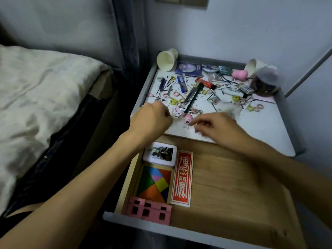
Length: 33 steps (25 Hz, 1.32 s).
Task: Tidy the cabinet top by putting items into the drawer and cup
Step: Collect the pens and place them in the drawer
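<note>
The white cabinet top (260,130) is strewn with small hair ties, black hairpins, a red lighter (205,83), tweezers and a dark pencil (193,95). A paper cup (166,60) lies on its side at the back left, another (253,66) at the back right. The wooden drawer (233,177) below stands pulled out. My left hand (152,117) is clenched over the front-left edge; what it holds is hidden. My right hand (215,124) hovers at the front edge, its curled, blurred fingertips touching a pink charm (188,118).
In the drawer's left part lie a white card box (159,154), a coloured tangram (154,184), a red printed packet (182,178) and a pink block (149,211). A pink sponge (239,74) and a clear jar (265,83) stand back right. A bed (36,105) is at left.
</note>
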Motion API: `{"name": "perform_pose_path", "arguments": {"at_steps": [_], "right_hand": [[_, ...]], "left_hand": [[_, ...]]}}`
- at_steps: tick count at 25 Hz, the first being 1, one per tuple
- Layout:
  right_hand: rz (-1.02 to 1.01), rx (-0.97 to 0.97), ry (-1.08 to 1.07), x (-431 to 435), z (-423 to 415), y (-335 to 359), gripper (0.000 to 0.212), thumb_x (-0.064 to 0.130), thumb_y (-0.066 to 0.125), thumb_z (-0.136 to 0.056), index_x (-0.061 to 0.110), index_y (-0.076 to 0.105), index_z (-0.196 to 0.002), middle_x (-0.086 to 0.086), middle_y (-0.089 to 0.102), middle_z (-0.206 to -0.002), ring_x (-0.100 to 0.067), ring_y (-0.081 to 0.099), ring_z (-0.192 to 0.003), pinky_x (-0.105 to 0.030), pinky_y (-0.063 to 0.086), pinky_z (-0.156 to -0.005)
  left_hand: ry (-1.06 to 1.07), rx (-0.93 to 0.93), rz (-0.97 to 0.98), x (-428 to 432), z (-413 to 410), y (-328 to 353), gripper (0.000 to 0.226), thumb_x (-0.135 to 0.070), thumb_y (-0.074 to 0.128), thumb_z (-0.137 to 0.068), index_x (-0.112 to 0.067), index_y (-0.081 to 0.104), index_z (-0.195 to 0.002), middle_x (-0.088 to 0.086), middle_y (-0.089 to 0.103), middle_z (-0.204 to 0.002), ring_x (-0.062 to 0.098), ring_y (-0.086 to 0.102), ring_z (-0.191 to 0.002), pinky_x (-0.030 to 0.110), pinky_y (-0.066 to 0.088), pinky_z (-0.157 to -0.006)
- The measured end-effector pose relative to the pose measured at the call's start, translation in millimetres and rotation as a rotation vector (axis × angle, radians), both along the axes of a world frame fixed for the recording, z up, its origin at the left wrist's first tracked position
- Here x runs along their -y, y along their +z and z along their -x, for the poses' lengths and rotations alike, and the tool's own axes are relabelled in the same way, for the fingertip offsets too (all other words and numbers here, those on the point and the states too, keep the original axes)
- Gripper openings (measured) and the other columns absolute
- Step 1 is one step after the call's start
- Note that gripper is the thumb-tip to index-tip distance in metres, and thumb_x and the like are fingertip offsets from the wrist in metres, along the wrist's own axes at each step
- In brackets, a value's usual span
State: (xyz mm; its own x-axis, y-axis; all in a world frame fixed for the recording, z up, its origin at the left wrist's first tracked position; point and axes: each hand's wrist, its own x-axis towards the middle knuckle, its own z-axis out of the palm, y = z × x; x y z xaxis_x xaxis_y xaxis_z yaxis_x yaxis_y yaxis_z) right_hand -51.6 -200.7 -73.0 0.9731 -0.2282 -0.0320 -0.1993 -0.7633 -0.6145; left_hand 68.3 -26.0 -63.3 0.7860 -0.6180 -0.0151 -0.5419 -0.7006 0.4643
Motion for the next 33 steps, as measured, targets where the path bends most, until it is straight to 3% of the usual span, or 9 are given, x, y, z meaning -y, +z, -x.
{"name": "perform_pose_path", "arguments": {"at_steps": [4,7,11,16,19,23,27,30,33], "right_hand": [[0.129,0.071,-0.115,45,-55,16,0.023,0.027,0.057,-0.097,0.026,0.069,-0.117,0.005,0.07,-0.101,-0.008,0.062,-0.076,-0.027,0.048,-0.073],[0.184,-0.015,-0.076,57,-92,4,0.023,0.032,0.056,-0.097,0.023,0.072,-0.111,0.002,0.07,-0.11,-0.012,0.062,-0.089,-0.029,0.048,-0.081],[0.098,-0.003,-0.157,72,-104,-1,0.023,0.014,0.056,-0.093,0.022,0.077,-0.1,0.002,0.074,-0.101,-0.013,0.065,-0.087,-0.027,0.051,-0.08],[-0.121,0.136,-0.335,107,-83,1,0.019,0.013,0.057,-0.095,0.02,0.074,-0.101,0.003,0.072,-0.09,-0.005,0.063,-0.065,-0.009,0.042,-0.049],[-0.128,0.153,-0.365,112,-72,-3,0.017,0.016,0.059,-0.095,0.022,0.074,-0.1,0.007,0.072,-0.088,-0.002,0.061,-0.06,-0.009,0.041,-0.048],[-0.182,0.155,-0.406,107,-68,-9,0.016,0.018,0.061,-0.094,0.025,0.075,-0.098,0.008,0.074,-0.091,-0.006,0.069,-0.075,-0.022,0.054,-0.073],[-0.207,0.22,-0.41,99,-63,-7,0.016,0.014,0.061,-0.092,0.02,0.075,-0.097,0.004,0.074,-0.089,-0.009,0.069,-0.071,-0.007,0.047,-0.057],[-0.16,0.215,-0.359,92,-62,0,0.016,0.016,0.06,-0.093,0.021,0.074,-0.1,0.005,0.073,-0.092,-0.015,0.069,-0.072,-0.023,0.054,-0.068],[-0.067,0.125,-0.173,79,-80,16,0.016,0.02,0.062,-0.094,0.02,0.073,-0.105,0.004,0.071,-0.098,-0.008,0.065,-0.075,-0.028,0.054,-0.07]], "left_hand": [[0.001,-0.109,0.244,36,-17,17,0.014,-0.019,0.059,-0.088,-0.017,0.072,-0.094,0.004,0.072,-0.091,0.024,0.068,-0.082,0.041,0.058,-0.074],[-0.01,0.007,0.096,71,-32,6,0.016,-0.021,0.059,-0.086,-0.019,0.068,-0.099,0.009,0.07,-0.103,0.03,0.066,-0.096,0.041,0.055,-0.082],[-0.108,0.217,-0.151,119,-32,-14,0.035,-0.03,0.055,-0.091,-0.011,0.057,-0.12,0.016,0.058,-0.12,0.038,0.059,-0.107,0.042,0.047,-0.081],[-0.122,0.347,-0.246,147,-36,-25,0.031,-0.016,0.046,-0.097,-0.007,0.05,-0.126,0.019,0.054,-0.118,0.036,0.061,-0.098,0.039,0.039,-0.066],[-0.094,0.235,-0.151,149,-45,-25,0.019,-0.014,0.048,-0.094,-0.007,0.057,-0.108,0.018,0.06,-0.106,0.034,0.059,-0.086,0.036,0.039,-0.065],[-0.049,0.16,-0.085,149,-48,-21,0.003,-0.009,0.055,-0.088,-0.011,0.054,-0.09,0.011,0.055,-0.086,0.026,0.048,-0.071,0.034,0.036,-0.062],[0.026,0.102,0.081,147,-52,-14,0.006,-0.003,0.053,-0.089,-0.003,0.055,-0.094,0.012,0.058,-0.083,0.029,0.053,-0.07,0.036,0.042,-0.06],[0.165,-0.302,0.456,126,-54,11,0.01,0.003,0.057,-0.089,-0.004,0.05,-0.088,0.017,0.065,-0.08,0.03,0.07,-0.063,0.042,0.059,-0.059],[0.292,-0.682,0.842,81,-55,39,0.021,0.008,0.056,-0.092,-0.006,0.043,-0.083,0.018,0.061,-0.074,0.021,0.066,-0.051,0.027,0.054,-0.046]]}}
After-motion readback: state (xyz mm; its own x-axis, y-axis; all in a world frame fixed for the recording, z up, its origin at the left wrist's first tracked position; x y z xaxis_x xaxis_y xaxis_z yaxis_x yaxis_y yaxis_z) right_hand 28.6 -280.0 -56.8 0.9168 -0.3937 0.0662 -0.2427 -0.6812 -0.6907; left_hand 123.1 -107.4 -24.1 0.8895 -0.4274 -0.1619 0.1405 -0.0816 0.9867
